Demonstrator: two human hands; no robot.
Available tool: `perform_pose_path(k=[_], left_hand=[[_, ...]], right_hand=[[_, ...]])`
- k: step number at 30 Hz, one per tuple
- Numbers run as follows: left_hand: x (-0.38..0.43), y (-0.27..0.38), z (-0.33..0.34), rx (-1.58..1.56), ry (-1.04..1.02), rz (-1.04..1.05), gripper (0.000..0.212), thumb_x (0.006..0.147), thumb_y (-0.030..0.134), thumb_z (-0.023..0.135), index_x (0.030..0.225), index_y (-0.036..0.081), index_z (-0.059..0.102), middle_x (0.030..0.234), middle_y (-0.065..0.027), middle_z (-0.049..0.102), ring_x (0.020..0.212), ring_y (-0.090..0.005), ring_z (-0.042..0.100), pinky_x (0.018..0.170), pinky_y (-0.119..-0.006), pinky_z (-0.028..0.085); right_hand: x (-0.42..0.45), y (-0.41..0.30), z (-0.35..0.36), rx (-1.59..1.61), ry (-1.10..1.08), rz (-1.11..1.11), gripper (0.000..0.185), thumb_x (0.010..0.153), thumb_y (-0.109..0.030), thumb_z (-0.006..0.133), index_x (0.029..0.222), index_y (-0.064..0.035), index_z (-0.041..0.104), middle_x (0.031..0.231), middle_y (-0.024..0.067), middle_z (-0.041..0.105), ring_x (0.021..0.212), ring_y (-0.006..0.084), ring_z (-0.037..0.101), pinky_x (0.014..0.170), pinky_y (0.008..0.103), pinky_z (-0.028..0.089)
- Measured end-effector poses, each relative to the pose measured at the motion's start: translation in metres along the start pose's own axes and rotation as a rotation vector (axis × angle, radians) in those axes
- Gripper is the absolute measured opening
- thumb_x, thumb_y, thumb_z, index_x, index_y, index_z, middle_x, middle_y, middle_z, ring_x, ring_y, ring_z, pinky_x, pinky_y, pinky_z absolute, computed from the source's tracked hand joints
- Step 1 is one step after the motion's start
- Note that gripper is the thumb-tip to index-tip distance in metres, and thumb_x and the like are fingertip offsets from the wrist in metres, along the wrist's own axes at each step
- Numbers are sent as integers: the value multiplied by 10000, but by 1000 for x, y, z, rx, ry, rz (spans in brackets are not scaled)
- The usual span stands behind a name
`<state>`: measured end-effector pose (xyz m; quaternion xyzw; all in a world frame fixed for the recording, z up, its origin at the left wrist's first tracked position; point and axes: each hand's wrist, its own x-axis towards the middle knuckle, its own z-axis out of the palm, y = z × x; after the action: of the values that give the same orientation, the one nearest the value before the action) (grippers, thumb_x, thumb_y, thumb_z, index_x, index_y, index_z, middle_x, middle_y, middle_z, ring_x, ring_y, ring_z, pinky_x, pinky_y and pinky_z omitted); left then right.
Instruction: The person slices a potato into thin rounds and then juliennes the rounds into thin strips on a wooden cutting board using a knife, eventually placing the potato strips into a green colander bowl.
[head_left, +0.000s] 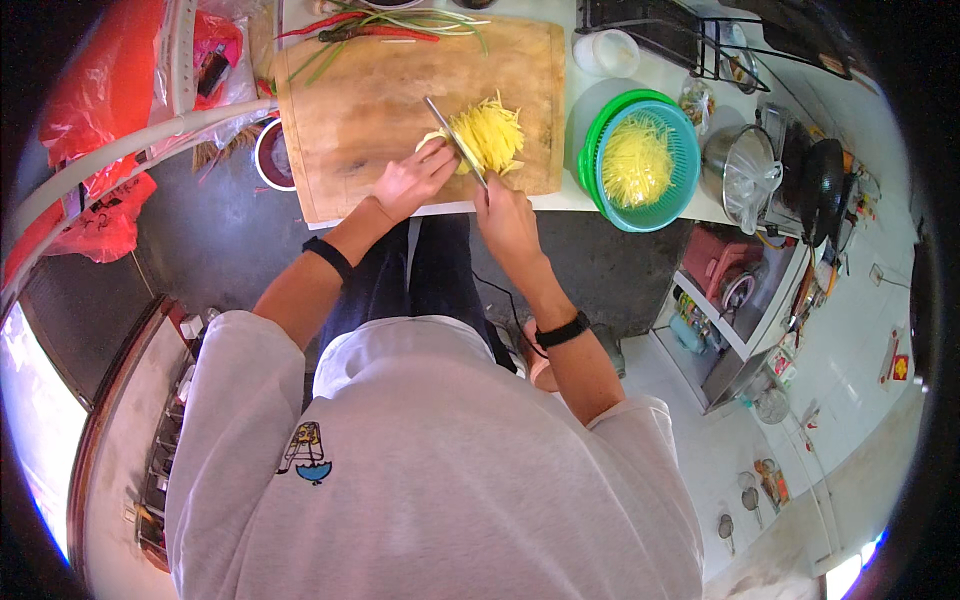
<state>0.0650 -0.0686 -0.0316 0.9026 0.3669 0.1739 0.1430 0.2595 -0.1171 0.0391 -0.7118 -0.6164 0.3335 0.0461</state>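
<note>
My right hand (508, 215) grips the handle of a kitchen knife (455, 139), whose blade points away from me over a wooden cutting board (352, 127). Just left of the blade, my left hand (417, 178) presses on a pale yellow piece (429, 138), probably potato, mostly hidden under the fingers. Against the blade's right side lies a heap of thin yellow shreds (491, 135). More yellow shreds (637, 161) fill a blue plastic colander (688, 196) set in a green basket (586, 161), right of the board.
Red chilies (397, 32) and green scallions (442, 21) lie along the board's far edge. A white tub (606, 52) and a black metal rack (645, 30) stand at the back right. Beyond the colander sits a steel pot (739, 161) with a plastic bag. A bucket (274, 155) is left of the board.
</note>
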Motion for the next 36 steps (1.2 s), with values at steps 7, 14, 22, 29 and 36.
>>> perform_pose_path(k=[7, 14, 22, 29, 36], left_hand=[[0, 0, -4, -11, -17, -7, 384, 854, 77, 653, 1232, 66, 713, 1302, -31, 684, 1278, -205, 637, 806, -296, 623], [2, 3, -1, -37, -2, -11, 384, 847, 72, 645, 1224, 66, 713, 1283, -34, 687, 1278, -214, 638, 800, -298, 628], [-4, 1, 0, -26, 15, -29, 400, 839, 70, 649, 1234, 60, 711, 1285, -33, 685, 1291, -216, 631, 808, -300, 626], [2, 4, -2, -62, -17, -41, 388, 840, 63, 642, 1221, 50, 714, 1294, -47, 681, 1295, -228, 628, 846, -310, 620], [4, 6, -2, -51, 64, -31, 335, 864, 63, 636, 1191, 89, 702, 1207, 12, 670, 1225, -168, 646, 674, -290, 627]], right_hand=[[20, -1, 10, 22, 30, -49, 188, 1011, -212, 617, 1031, -26, 605, 797, 272, 684, 810, 484, 700, 717, 591, 561], [14, 6, 17, -5, 59, -58, 175, 1000, -196, 616, 1030, -25, 604, 793, 295, 681, 803, 506, 693, 735, 604, 557], [4, -6, -8, 24, -45, -13, 182, 1009, -210, 608, 1029, -29, 599, 799, 284, 691, 798, 501, 695, 735, 608, 549], [22, 6, 15, -15, 2, -43, 205, 1015, -232, 610, 1044, -29, 613, 804, 279, 695, 814, 490, 705, 738, 599, 560], [17, 10, 12, -1, -11, -48, 201, 1011, -238, 615, 1039, -39, 614, 787, 282, 690, 783, 498, 699, 721, 596, 562]])
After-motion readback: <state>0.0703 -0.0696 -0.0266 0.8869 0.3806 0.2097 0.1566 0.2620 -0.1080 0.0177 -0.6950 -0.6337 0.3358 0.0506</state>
